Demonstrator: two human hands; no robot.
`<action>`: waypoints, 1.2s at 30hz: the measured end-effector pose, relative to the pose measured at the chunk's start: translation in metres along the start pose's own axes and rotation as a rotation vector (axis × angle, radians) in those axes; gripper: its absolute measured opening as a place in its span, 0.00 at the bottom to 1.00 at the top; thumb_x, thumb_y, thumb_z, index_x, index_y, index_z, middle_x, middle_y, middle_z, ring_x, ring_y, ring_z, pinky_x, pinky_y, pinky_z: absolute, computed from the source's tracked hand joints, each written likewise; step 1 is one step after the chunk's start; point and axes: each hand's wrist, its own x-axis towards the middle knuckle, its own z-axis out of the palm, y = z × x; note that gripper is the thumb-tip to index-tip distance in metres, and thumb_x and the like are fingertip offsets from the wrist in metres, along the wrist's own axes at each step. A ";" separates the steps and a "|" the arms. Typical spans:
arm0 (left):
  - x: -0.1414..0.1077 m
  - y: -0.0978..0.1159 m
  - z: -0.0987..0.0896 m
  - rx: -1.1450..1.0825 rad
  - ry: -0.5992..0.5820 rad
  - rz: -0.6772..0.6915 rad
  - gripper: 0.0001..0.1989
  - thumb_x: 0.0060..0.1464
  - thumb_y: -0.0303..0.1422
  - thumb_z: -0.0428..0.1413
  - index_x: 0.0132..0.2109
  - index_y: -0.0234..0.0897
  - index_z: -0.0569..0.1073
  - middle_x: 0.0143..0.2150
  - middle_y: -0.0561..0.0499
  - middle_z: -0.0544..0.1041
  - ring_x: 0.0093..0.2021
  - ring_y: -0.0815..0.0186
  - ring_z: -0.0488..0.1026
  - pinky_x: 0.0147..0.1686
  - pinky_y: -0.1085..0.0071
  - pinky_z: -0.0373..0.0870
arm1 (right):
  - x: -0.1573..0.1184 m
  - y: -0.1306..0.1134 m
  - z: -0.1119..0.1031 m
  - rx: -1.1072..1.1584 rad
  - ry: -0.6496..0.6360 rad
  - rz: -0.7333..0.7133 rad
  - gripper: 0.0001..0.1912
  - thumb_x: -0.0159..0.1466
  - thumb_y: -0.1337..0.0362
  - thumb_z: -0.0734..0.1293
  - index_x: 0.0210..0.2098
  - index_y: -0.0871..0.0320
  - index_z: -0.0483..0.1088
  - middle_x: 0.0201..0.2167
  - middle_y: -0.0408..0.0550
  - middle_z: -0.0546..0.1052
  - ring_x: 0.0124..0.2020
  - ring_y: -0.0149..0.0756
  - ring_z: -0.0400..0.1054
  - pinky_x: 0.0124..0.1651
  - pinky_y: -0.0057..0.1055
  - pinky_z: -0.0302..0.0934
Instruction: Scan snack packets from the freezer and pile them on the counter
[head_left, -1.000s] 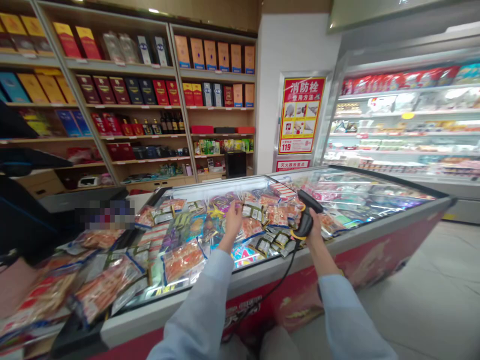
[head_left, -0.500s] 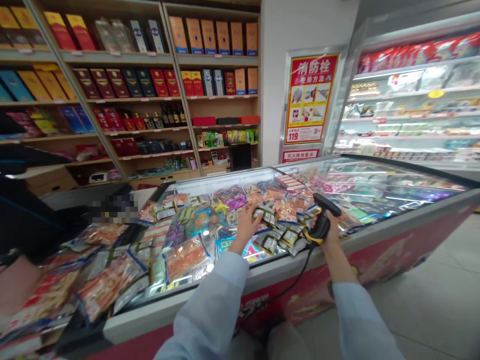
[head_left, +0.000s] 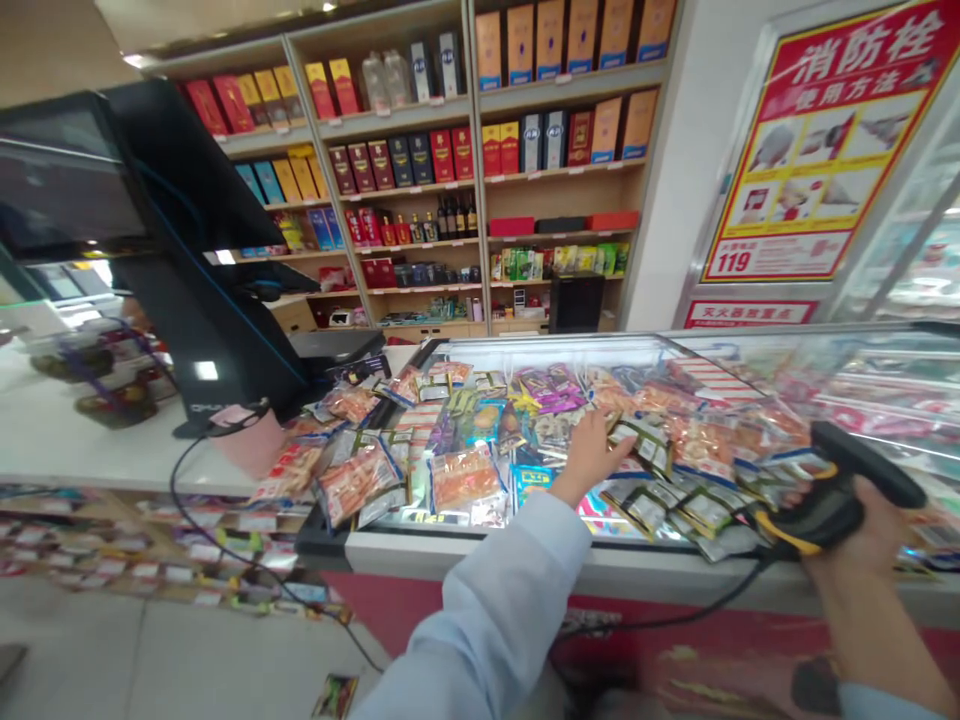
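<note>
My right hand [head_left: 862, 530] is wrapped round the grip of a black and yellow barcode scanner [head_left: 825, 505], whose cable hangs down to the left along the front of the glass-topped freezer [head_left: 420, 548]. Over the snack packets on the glass, my left hand [head_left: 590, 455] reaches with its fingers apart. Its thumb lies beside a green and silver packet [head_left: 643, 440]; whether it touches is hard to tell. More such packets [head_left: 705, 510] lie between my hands. An orange-filled clear packet [head_left: 465, 478] rests left of my left wrist.
A black checkout terminal [head_left: 202, 270] stands on the white counter [head_left: 45, 440] at left, with a pink container [head_left: 247, 440] and jars [head_left: 116, 395] nearby. More packets [head_left: 360, 480] cover the counter-side corner. Shelves of boxes [head_left: 405, 210] line the back wall.
The view has swung left, bringing the terminal and counter into sight. My right hand still holds the scanner. My left hand stays over the packets, its fingers now flatter.
</note>
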 end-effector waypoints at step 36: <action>-0.098 -0.072 -0.396 1.182 0.154 -0.754 0.19 0.59 0.34 0.45 0.50 0.27 0.73 0.49 0.31 0.75 0.53 0.45 0.68 0.48 0.55 0.65 | -0.148 0.116 0.270 -0.034 -0.995 0.264 0.20 0.52 0.49 0.71 0.33 0.60 0.72 0.19 0.42 0.73 0.14 0.30 0.65 0.14 0.25 0.61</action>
